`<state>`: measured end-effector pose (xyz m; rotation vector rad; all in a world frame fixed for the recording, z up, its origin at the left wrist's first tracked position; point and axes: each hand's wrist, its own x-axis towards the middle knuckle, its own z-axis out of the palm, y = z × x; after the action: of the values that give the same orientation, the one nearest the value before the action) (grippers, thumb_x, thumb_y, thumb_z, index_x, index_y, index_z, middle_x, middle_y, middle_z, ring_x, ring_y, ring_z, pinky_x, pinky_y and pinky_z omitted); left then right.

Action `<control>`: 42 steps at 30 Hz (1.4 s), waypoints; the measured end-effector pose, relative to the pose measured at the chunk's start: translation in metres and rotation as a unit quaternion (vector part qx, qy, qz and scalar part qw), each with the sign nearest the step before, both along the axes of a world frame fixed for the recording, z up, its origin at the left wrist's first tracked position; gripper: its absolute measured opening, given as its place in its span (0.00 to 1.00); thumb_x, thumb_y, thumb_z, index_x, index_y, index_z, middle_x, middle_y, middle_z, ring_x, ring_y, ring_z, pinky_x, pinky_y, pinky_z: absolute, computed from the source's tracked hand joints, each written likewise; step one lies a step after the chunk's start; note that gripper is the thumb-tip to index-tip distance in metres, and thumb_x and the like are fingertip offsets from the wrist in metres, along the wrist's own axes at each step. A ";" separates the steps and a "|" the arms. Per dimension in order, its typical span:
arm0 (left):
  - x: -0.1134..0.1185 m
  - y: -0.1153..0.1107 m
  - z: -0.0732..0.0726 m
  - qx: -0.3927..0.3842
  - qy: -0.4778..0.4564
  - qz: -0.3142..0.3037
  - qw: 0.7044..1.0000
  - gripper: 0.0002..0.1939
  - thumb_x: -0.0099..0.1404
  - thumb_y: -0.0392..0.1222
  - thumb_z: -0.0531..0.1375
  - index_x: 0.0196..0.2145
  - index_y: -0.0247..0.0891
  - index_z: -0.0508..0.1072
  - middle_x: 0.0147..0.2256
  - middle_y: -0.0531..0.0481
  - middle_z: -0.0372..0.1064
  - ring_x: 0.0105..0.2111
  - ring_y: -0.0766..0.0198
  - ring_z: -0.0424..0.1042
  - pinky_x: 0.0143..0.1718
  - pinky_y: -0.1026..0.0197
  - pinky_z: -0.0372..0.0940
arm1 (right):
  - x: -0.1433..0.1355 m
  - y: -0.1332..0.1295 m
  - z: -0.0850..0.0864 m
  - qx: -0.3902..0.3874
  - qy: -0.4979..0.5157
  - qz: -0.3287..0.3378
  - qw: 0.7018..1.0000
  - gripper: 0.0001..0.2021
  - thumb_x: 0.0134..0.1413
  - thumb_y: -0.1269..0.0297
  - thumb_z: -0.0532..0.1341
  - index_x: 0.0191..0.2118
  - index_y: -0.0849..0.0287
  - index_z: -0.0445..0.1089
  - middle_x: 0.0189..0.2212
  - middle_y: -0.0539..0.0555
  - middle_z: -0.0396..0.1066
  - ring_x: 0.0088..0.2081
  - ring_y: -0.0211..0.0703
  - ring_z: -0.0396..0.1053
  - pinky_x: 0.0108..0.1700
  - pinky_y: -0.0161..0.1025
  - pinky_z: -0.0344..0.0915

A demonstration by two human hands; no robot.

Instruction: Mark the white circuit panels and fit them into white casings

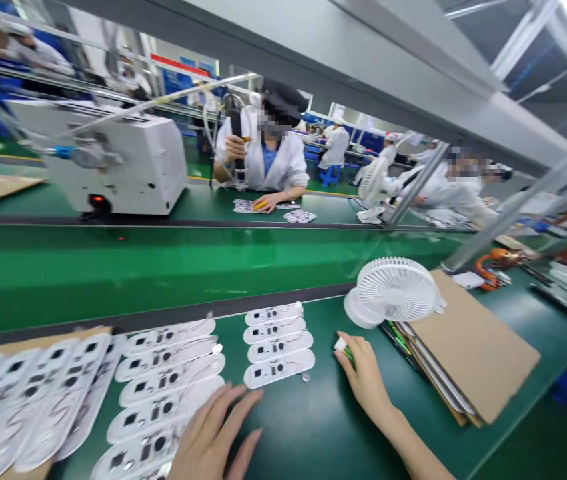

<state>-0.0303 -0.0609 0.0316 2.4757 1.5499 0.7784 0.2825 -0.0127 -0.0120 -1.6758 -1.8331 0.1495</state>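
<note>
- At my far left, long white panels (46, 407) with rounded ends lean over one another in a slanting overlap, smooth as moulded plastic, on brown cardboard (38, 472)
- Above them, past the glossy green divider (163, 267), stands a boxy white machine (133, 160) with flat sides and softened edges
- Next comes a column of similar panels (166, 377), each bearing a black square, dark round parts and hair-thin wires
- My left hand (208, 433) is loose, fingers spread and holding nothing that I can see, over the near end of that column; whether my fingertips touch a panel I cannot tell
- Across the divider a co-worker in a white coat (263, 160) grips an upright black tool (236, 127)
- Four panels (279, 353) lie in a neat short column on the smooth dark-green bench (313, 427), a small round disc (306, 377) just beside the nearest
- My right hand (366, 373) is curled around a small green-and-white piece (342, 345), pinched at the fingertips to the right of the short column
- Beyond it sits a white fan (398, 290), its round grille finely ribbed
- Rightmost on my bench, stiff, matte cardboard sheets (478, 353) are stacked, near a curved orange item (493, 267)
</note>
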 end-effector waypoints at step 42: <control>0.050 0.048 -0.024 0.020 0.024 -0.046 0.998 0.21 0.73 0.48 0.47 0.58 0.39 0.63 0.60 0.45 0.63 0.62 0.51 0.59 0.57 0.44 0.65 | -0.050 0.018 0.057 -0.090 0.028 0.196 0.976 0.05 0.61 0.71 0.60 0.40 0.55 0.71 0.38 0.52 0.73 0.41 0.43 0.66 0.44 0.39 0.64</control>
<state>0.0195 -0.0126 0.0081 2.5920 1.4377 0.7463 0.2329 0.0051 0.0451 -1.3871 -2.1413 0.5384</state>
